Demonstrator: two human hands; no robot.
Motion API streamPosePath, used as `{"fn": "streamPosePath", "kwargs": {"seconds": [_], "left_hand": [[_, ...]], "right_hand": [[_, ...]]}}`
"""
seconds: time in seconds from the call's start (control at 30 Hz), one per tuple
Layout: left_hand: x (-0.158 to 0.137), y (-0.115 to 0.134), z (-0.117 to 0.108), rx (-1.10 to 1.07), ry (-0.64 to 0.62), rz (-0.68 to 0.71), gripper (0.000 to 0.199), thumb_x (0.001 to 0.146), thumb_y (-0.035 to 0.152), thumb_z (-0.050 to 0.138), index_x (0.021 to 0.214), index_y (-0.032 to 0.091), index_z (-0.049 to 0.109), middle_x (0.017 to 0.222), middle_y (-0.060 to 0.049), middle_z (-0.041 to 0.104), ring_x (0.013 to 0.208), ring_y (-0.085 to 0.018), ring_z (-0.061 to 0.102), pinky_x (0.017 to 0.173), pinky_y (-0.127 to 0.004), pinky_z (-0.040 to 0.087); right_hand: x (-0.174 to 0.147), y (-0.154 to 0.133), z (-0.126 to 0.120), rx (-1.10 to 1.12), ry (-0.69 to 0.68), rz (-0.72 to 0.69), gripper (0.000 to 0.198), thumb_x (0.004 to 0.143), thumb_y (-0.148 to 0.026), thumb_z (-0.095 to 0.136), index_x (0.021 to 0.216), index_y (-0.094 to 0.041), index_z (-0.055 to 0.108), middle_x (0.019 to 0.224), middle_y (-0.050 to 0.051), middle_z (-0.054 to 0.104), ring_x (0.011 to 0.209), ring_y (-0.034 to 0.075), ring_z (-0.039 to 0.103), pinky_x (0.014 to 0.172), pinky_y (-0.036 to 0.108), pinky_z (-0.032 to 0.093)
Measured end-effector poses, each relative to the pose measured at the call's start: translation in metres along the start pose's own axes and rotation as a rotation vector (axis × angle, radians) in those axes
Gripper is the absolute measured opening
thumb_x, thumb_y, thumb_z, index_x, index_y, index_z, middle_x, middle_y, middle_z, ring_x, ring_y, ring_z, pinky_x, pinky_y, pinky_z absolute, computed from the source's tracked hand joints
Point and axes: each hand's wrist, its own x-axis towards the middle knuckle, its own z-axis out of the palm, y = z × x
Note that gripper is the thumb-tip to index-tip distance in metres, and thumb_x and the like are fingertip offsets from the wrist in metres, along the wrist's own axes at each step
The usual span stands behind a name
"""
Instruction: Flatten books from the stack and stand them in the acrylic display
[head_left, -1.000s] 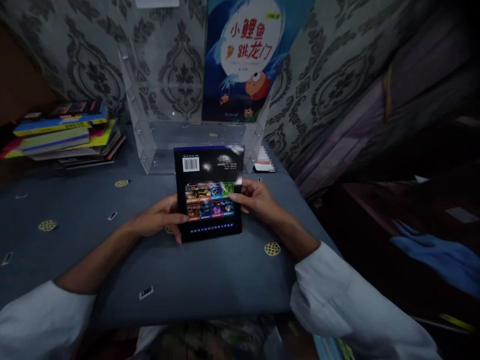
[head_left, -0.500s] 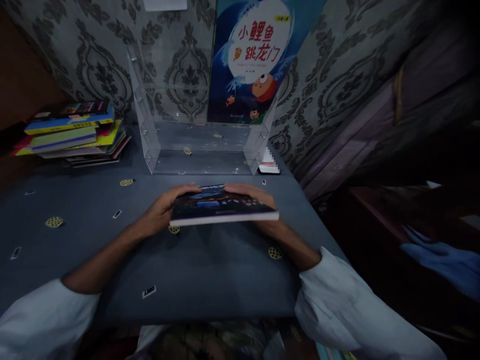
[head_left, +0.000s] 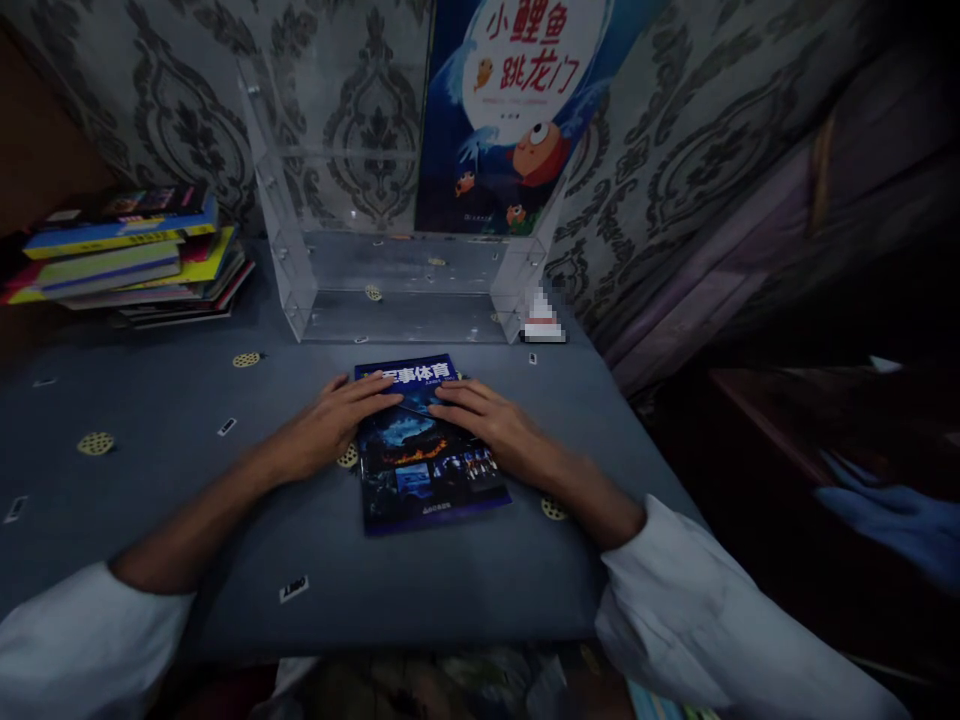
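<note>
A dark blue book (head_left: pixel 427 440) with white title characters and several small pictures lies flat on the table, its cover facing up. My left hand (head_left: pixel 349 405) rests on the upper left of the cover with fingers stretched out. Across the upper right side, my right hand (head_left: pixel 499 425) lies with its fingers extended too. Both palms are at the book's edges, and the fingertips almost meet near the title. Behind the book stands a clear acrylic rack (head_left: pixel 405 315), with a blue picture book (head_left: pixel 517 170) upright at its right side.
A pile of books (head_left: pixel 142 255) sits at the table's back left. The grey table cover (head_left: pixel 172 520) has yellow patterned prints. Beside the rack's right foot is a small blurred-out white item (head_left: pixel 544 318). Patterned wallpaper (head_left: pixel 367 130) rises behind; blue cloth (head_left: pixel 892 510) lies off to the right.
The book was held tilted just above the table, gripped at both sides; now it lies flat. Both hands have loosened, fingers spread on its cover. The view has shifted slightly downward.
</note>
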Motion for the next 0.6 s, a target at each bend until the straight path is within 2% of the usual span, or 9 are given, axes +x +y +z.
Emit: {"fn": "streamPosePath", "kwargs": {"seconds": [0.23, 0.4, 0.6], "left_hand": [[0.001, 0.001, -0.002, 0.012, -0.004, -0.008, 0.049, 0.101, 0.014, 0.035, 0.145, 0.030, 0.050, 0.159, -0.003, 0.043, 0.149, -0.019, 0.035, 0.123, -0.054, 0.025], [0.003, 0.007, 0.001, 0.070, 0.031, -0.022, 0.046, 0.101, 0.018, 0.036, 0.143, 0.025, 0.053, 0.155, -0.006, 0.049, 0.148, -0.022, 0.037, 0.120, -0.055, 0.030], [0.007, 0.012, 0.008, 0.187, 0.149, -0.117, 0.041, 0.103, 0.026, 0.038, 0.138, 0.017, 0.056, 0.148, -0.014, 0.055, 0.142, -0.028, 0.047, 0.115, -0.053, 0.039]], "right_hand": [[0.005, -0.011, -0.006, -0.143, -0.138, 0.050, 0.047, 0.098, -0.016, 0.054, 0.144, -0.025, 0.054, 0.145, 0.012, 0.059, 0.139, 0.028, 0.049, 0.105, 0.052, 0.052], [0.003, -0.007, -0.008, -0.084, -0.122, 0.055, 0.048, 0.098, -0.013, 0.053, 0.143, -0.029, 0.055, 0.145, 0.010, 0.059, 0.139, 0.027, 0.050, 0.105, 0.052, 0.050], [-0.001, 0.003, -0.004, -0.005, -0.093, 0.067, 0.056, 0.092, -0.006, 0.055, 0.141, -0.033, 0.057, 0.145, 0.007, 0.060, 0.136, 0.027, 0.053, 0.106, 0.055, 0.049]]}}
